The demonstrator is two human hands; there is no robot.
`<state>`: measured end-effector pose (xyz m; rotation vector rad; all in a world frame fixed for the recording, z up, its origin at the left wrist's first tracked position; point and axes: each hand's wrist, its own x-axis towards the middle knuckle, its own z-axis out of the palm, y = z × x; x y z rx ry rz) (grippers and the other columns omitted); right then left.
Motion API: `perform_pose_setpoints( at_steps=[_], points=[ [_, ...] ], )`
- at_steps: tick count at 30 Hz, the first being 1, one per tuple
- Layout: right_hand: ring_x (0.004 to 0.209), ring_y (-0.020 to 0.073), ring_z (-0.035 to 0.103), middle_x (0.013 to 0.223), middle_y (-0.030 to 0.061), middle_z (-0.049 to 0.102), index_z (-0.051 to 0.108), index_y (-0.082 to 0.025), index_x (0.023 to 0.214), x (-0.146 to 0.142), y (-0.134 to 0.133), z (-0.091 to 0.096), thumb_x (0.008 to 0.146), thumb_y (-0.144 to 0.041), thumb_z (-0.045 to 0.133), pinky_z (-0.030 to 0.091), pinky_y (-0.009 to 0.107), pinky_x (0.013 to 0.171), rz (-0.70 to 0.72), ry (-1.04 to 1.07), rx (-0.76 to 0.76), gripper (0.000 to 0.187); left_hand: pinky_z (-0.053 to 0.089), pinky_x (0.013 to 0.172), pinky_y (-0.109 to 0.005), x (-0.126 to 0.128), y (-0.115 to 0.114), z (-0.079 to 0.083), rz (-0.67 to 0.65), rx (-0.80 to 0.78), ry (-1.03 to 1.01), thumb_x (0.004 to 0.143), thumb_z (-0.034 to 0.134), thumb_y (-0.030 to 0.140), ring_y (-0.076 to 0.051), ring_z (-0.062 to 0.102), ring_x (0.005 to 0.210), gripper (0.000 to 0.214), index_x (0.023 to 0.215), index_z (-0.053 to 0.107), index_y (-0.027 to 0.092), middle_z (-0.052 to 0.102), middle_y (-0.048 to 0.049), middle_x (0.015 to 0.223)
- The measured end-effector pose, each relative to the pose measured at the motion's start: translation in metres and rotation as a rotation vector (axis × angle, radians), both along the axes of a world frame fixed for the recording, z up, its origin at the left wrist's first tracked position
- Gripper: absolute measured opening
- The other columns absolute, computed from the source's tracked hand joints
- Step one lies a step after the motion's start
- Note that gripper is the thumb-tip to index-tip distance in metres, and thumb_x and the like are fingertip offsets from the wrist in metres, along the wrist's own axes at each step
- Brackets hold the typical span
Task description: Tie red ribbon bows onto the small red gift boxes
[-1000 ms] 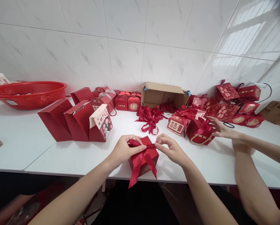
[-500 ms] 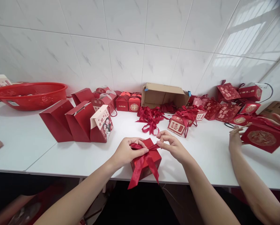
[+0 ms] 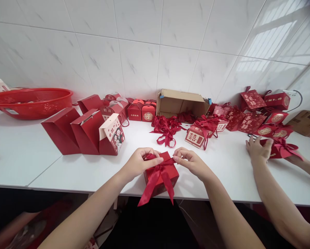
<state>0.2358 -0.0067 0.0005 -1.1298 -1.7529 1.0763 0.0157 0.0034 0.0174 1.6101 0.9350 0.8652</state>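
A small red gift box (image 3: 172, 172) sits at the table's front edge before me. Across its top runs a red satin ribbon (image 3: 155, 183) tied in a bow, with two tails hanging down over the near side. My left hand (image 3: 141, 162) pinches the bow's left loop between thumb and fingers. On the other side, my right hand (image 3: 188, 159) pinches the right loop. Fingers partly hide both loops.
Behind lie loose red ribbons (image 3: 166, 129) and a cardboard box (image 3: 182, 100) on its side. Red paper bags (image 3: 86, 135) and a red basket (image 3: 33, 103) stand left. Finished boxes (image 3: 196, 138) are right of the ribbons. A co-worker's hand (image 3: 260, 148) touches another box far right.
My hands still grip the loops, and the right hand's fingers have closed in on its loop. The co-worker's bowed box has moved back and been lowered to the table.
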Motion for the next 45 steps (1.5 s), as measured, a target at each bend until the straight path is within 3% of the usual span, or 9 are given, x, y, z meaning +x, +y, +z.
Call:
perform_pose_setpoints(
  at_steps=[6, 10, 13, 16, 19, 26, 30, 35, 45],
  points=[
    [0.082, 0.0152, 0.053, 0.094, 0.0036, 0.058, 0.056, -0.018, 0.068, 0.004, -0.003, -0.002, 0.083, -0.047, 0.058, 0.041, 0.029, 0.075, 0.03, 0.039, -0.049, 0.033, 0.042, 0.081, -0.03, -0.008, 0.008, 0.0, -0.057, -0.078, -0.086, 0.085, 0.049, 0.054, -0.017, 0.058, 0.079, 0.041, 0.08, 0.065, 0.016, 0.067, -0.0045, 0.082],
    [0.083, 0.0152, 0.054, 0.095, 0.0036, 0.059, 0.06, -0.018, 0.072, 0.007, -0.003, -0.002, 0.084, -0.05, 0.057, 0.042, 0.03, 0.077, 0.02, 0.016, -0.041, 0.034, 0.04, 0.087, -0.031, -0.008, 0.01, -0.002, -0.025, -0.126, -0.135, 0.085, 0.044, 0.059, -0.021, 0.059, 0.092, 0.05, 0.061, 0.055, 0.016, 0.068, -0.0062, 0.099],
    [0.082, 0.0163, 0.055, 0.09, 0.0041, 0.061, 0.058, -0.018, 0.068, 0.009, -0.002, 0.001, 0.087, -0.054, 0.048, 0.042, 0.031, 0.075, -0.043, -0.048, -0.025, 0.042, 0.039, 0.091, -0.034, -0.007, 0.009, -0.002, 0.018, -0.144, -0.146, 0.082, 0.045, 0.061, -0.025, 0.057, 0.104, 0.05, 0.058, 0.052, 0.017, 0.066, -0.0067, 0.106],
    [0.092, 0.0198, 0.056, 0.096, 0.0058, 0.062, 0.058, -0.019, 0.069, 0.008, -0.001, 0.006, 0.088, -0.054, 0.046, 0.043, 0.032, 0.079, -0.159, -0.048, 0.053, 0.042, 0.04, 0.091, -0.036, -0.007, 0.009, -0.002, 0.043, -0.169, -0.154, 0.081, 0.047, 0.061, -0.027, 0.055, 0.108, 0.049, 0.058, 0.052, 0.018, 0.066, -0.0068, 0.108],
    [0.107, 0.022, 0.053, 0.11, 0.0065, 0.059, 0.064, -0.022, 0.077, -0.002, -0.004, 0.015, 0.085, -0.045, 0.056, 0.042, 0.036, 0.09, -0.149, -0.061, 0.197, 0.026, 0.041, 0.087, -0.035, -0.007, 0.01, -0.004, 0.023, -0.191, -0.191, 0.08, 0.051, 0.056, -0.026, 0.057, 0.104, 0.046, 0.057, 0.052, 0.017, 0.067, -0.0065, 0.107],
    [0.12, 0.028, 0.045, 0.123, 0.0063, 0.055, 0.075, -0.027, 0.076, -0.036, -0.007, 0.027, 0.077, -0.033, 0.07, 0.033, 0.048, 0.101, -0.012, -0.297, 0.317, 0.008, 0.043, 0.084, -0.034, -0.011, 0.014, -0.008, -0.028, -0.227, -0.177, 0.074, 0.066, 0.042, -0.026, 0.059, 0.097, 0.033, 0.09, 0.07, 0.014, 0.068, -0.0092, 0.098],
    [0.12, 0.0302, 0.044, 0.125, 0.0064, 0.055, 0.076, -0.026, 0.071, -0.041, -0.004, 0.028, 0.075, -0.034, 0.073, 0.033, 0.052, 0.099, 0.004, -0.392, 0.368, 0.009, 0.041, 0.088, -0.035, -0.012, 0.014, -0.006, -0.035, -0.197, -0.154, 0.075, 0.065, 0.042, -0.027, 0.057, 0.102, 0.031, 0.089, 0.072, 0.016, 0.068, -0.0086, 0.099],
    [0.113, 0.029, 0.049, 0.117, 0.0067, 0.06, 0.074, -0.025, 0.067, -0.04, -0.002, 0.027, 0.075, -0.032, 0.073, 0.036, 0.05, 0.093, 0.01, -0.439, 0.442, 0.01, 0.039, 0.092, -0.033, -0.012, 0.017, 0.001, -0.07, -0.095, -0.052, 0.076, 0.063, 0.042, -0.024, 0.055, 0.1, 0.031, 0.059, 0.066, 0.017, 0.065, -0.0063, 0.104],
    [0.102, 0.0261, 0.052, 0.109, 0.0038, 0.061, 0.069, -0.022, 0.059, -0.042, 0.001, 0.025, 0.071, -0.025, 0.074, 0.034, 0.049, 0.092, 0.047, -0.476, 0.454, 0.013, 0.042, 0.079, -0.03, -0.012, 0.023, -0.003, -0.111, 0.029, 0.07, 0.078, 0.058, 0.049, -0.018, 0.053, 0.083, 0.039, 0.058, 0.065, 0.016, 0.056, -0.0063, 0.092]
  ],
)
